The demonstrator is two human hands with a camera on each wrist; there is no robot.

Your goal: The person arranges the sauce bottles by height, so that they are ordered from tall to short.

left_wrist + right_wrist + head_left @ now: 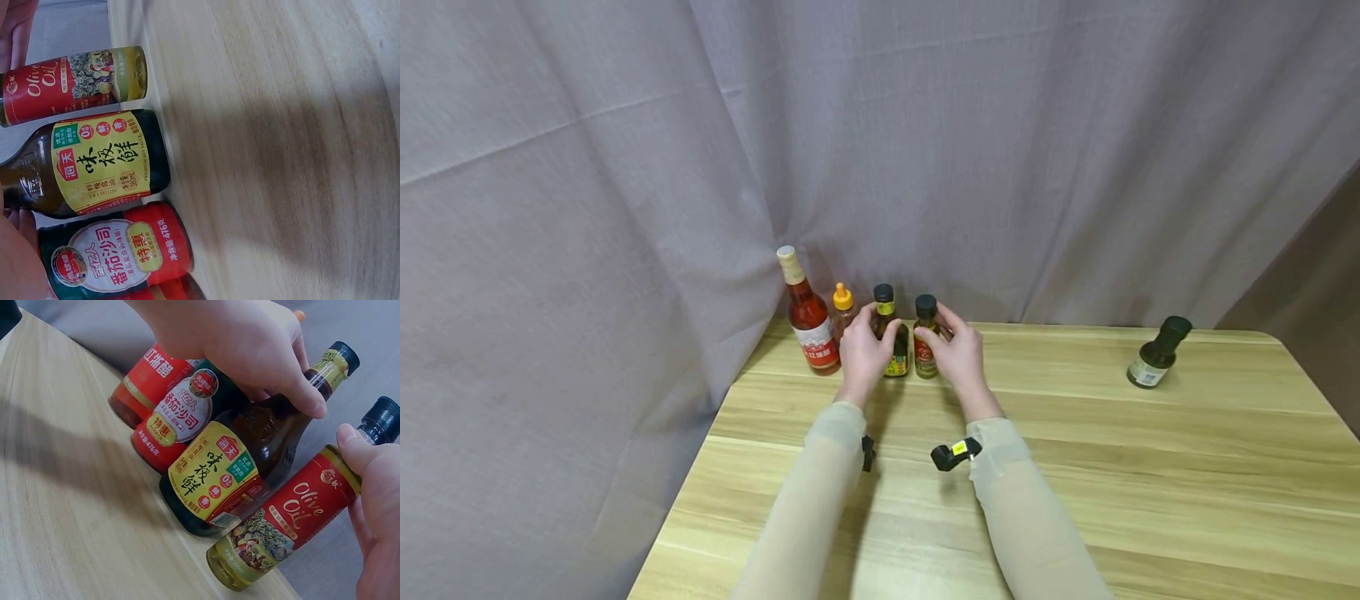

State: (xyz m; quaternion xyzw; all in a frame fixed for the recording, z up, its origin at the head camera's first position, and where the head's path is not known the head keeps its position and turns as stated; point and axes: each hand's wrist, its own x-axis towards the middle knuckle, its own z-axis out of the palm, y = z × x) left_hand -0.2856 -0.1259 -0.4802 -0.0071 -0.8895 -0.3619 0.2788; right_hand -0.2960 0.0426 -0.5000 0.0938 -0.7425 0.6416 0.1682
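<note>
My left hand [862,354] grips the soy sauce bottle [103,164], thumb and fingers around its neck and shoulder. This dark bottle has a yellow label and a black cap. Just to its right, my right hand [961,354] holds the small olive oil bottle [287,515] near its top, below the black cap. Both bottles stand upright, close together, at the table's back edge. Left of the soy sauce is a ketchup squeeze bottle [119,253] with an orange tip, partly hidden behind my left hand in the head view. A tall red vinegar bottle [811,317] ends the row.
A dark bottle [1157,354] with a black cap and pale label stands alone on the right side of the wooden table [1150,467]. Grey curtain [962,167] hangs directly behind the table and along its left side.
</note>
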